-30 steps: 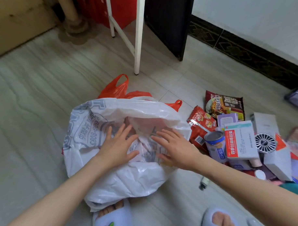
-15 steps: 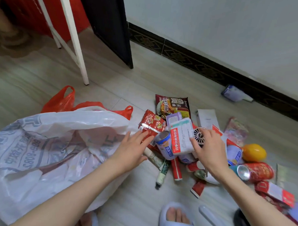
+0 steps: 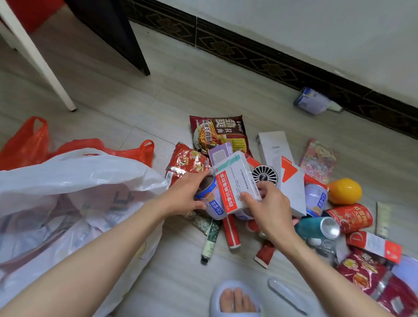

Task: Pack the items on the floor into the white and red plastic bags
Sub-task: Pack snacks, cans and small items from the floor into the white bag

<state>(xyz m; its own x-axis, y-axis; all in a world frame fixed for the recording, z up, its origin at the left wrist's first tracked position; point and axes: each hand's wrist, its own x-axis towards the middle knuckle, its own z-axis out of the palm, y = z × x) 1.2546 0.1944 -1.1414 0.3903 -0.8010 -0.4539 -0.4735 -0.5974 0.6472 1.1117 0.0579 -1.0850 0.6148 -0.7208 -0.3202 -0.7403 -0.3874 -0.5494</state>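
The white plastic bag [image 3: 66,200] lies open on the floor at the left, with the red plastic bag [image 3: 23,144] behind it. A heap of items covers the floor at the right. My left hand [image 3: 183,195] grips a purple can [image 3: 212,201] at the heap's near-left edge. My right hand [image 3: 270,208] pinches the lower corner of a white and red medicine box [image 3: 235,180] that leans on the can. A round silver grille [image 3: 265,175] shows just behind the box.
The heap holds noodle packets [image 3: 218,132], white boxes [image 3: 272,146], an orange fruit [image 3: 344,190], a red can [image 3: 353,216], a teal bottle [image 3: 317,227] and tubes [image 3: 231,232]. A white table leg [image 3: 34,50] and dark door [image 3: 108,22] stand behind. My slippered foot [image 3: 236,304] is near.
The view swung right from the white bag to the heap. My left hand left the bag and took the purple can. My right hand moved from the grille onto the medicine box.
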